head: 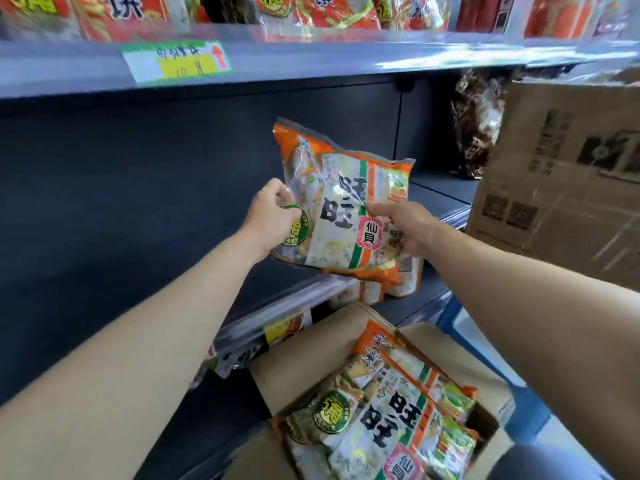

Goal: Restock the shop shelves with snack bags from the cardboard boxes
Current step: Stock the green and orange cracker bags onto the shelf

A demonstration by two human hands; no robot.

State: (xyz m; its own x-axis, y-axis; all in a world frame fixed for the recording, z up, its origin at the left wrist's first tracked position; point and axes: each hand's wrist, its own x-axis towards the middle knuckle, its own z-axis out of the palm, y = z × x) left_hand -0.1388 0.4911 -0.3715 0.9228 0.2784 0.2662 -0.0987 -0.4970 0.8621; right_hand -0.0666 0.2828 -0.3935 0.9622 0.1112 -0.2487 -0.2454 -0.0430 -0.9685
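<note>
Dark shelf (438,197), 旺旺 仙貝 bag (346,209)

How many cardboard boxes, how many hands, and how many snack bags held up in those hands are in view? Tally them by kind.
Cardboard boxes: 2, the open box and the shut box
Hands: 2, the left hand and the right hand
Snack bags held up: 1, the held bag, gripped by both hands
Total: 5
</note>
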